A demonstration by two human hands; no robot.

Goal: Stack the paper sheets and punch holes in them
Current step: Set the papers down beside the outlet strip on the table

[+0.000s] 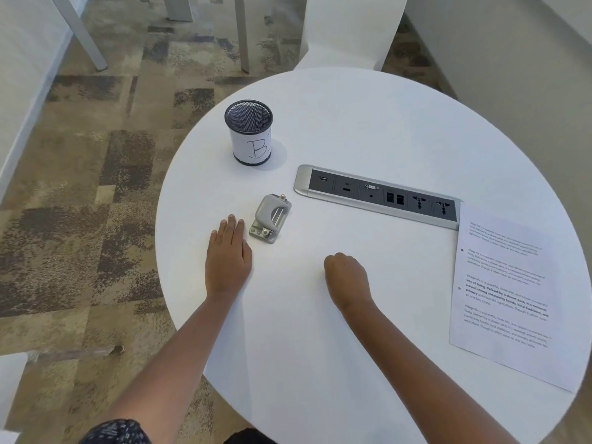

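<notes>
A small grey metal hole punch [270, 218] lies on the round white table [368, 123], left of centre. My left hand [228, 254] rests flat on the table just left of the punch, fingers extended, holding nothing. My right hand [347, 277] sits in the middle of the table, curled into a loose fist with nothing visible in it. Printed paper sheets [506, 296] lie at the table's right edge, well away from both hands; two punched holes show along their left margin.
A black mesh pen cup [249, 133] with a white label marked "B" stands at the back left. A silver power and data socket strip [378, 195] runs across the table's middle. A white chair [349, 30] stands behind the table. Patterned carpet lies to the left.
</notes>
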